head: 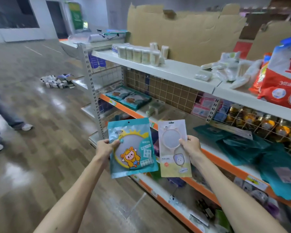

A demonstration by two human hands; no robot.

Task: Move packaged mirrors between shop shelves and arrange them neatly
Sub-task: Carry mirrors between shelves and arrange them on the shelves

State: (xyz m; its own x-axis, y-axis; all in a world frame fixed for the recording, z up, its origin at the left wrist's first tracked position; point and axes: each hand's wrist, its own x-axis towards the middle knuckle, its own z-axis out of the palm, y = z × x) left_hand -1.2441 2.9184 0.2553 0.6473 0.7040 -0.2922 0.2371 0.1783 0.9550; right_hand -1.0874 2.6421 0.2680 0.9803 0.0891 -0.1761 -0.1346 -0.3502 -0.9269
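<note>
The left hand point(106, 148) pinches the blue cartoon mirror pack point(131, 148) and the right hand point(191, 147) the pale hand-mirror pack point(174, 148), both upright before the orange-edged shelf point(121, 106); each probably wants laying flat, square to that front edge.

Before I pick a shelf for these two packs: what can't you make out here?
Head view only.
- Blue pack: small print blurred; left hand covers its left edge.
- Pale pack: right hand covers part of the mirror rim.
- Lower shelves: goods blurred, partly behind the packs and right arm.
- Red bag: cut off by the right edge.
</note>
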